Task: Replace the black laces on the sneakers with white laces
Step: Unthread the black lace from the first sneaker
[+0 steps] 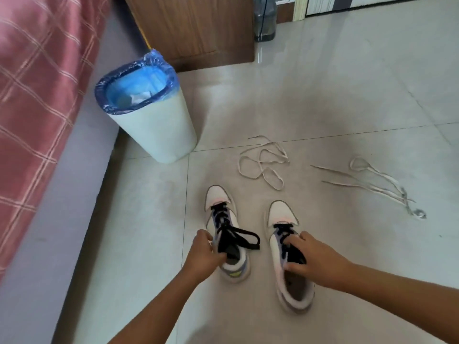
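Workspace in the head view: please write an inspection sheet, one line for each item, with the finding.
Surface: pale tiled floor, glossy, with grout lines.
Job's things: left sneaker and right sneaker side by side, toes pointing away, black laces still threaded; two white laces lie loose beyond them.
Clutter: nothing seen.
Grippers: left hand grips the left sneaker at its opening; right hand holds the right sneaker, fingers on the tongue.
Cables: a thin dark cord hangs at the water jug.
Surroundings: white bin with blue liner, red checked bedding, wooden cabinet.
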A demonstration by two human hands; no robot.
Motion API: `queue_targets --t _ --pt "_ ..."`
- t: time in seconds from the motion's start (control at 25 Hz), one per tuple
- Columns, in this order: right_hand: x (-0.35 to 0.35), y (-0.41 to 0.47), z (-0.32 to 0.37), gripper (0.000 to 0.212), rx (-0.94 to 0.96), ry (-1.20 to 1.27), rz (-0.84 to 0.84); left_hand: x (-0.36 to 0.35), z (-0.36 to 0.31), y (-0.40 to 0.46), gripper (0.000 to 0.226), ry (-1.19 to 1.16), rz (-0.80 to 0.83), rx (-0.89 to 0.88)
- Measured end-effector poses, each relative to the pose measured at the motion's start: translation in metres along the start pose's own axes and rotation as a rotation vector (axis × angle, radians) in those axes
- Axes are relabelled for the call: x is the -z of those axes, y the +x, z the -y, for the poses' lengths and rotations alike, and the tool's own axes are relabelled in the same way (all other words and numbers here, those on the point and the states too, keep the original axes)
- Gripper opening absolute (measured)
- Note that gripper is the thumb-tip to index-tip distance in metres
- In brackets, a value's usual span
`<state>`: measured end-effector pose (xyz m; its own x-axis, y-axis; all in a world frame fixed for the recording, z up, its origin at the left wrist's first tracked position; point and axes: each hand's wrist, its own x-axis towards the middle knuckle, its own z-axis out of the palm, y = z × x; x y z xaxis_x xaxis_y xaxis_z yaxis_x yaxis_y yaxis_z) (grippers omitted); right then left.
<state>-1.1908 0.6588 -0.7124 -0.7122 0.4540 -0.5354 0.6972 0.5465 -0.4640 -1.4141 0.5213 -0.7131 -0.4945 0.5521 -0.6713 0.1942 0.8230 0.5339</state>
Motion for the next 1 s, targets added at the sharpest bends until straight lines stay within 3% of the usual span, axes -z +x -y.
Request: queue_targets --t 0.16,0.24,0.32,0.44,0.52,0.68,0.76,0.88,1.0 --pt "0.014 -0.004 0.002 0.047 0.011 -0.321 0.002 -0.010 0.018 -0.011 0.030 -0.024 -0.051 -0.093" --pt "0.018 0.007 0.022 0.035 0.106 -0.337 -0.164 -0.009 0.019 -0.012 0.020 0.044 -0.105 -0.138" --pt "0.015 0.025 0.050 0.030 0.207 -0.133 -0.237 -0.010 0.016 -0.014 0.015 0.166 -0.197 -0.196" --pt "-0.006 0.045 0.086 0.051 0.130 0.059 -0.034 -0.015 0.008 -0.017 0.022 0.443 -0.269 -0.267" --pt "-0.016 0.050 0.090 0.051 0.058 0.139 0.022 -0.017 0.006 -0.018 0.026 0.537 -0.280 -0.275" --pt "-0.009 0.052 0.077 0.024 0.034 0.421 0.030 -0.016 0.009 -0.021 0.018 0.473 -0.302 -0.385" --pt "-0.001 0.055 0.070 0.018 -0.094 0.755 0.113 -0.017 0.013 -0.020 0.028 0.403 -0.207 -0.517" --pt "0.019 0.062 0.069 0.012 -0.264 1.322 0.215 -0.012 0.015 -0.016 0.032 0.271 -0.135 -0.536" --pt "0.031 0.071 0.076 0.014 -0.208 1.400 0.152 -0.016 0.012 -0.007 0.030 0.436 -0.212 -0.557"
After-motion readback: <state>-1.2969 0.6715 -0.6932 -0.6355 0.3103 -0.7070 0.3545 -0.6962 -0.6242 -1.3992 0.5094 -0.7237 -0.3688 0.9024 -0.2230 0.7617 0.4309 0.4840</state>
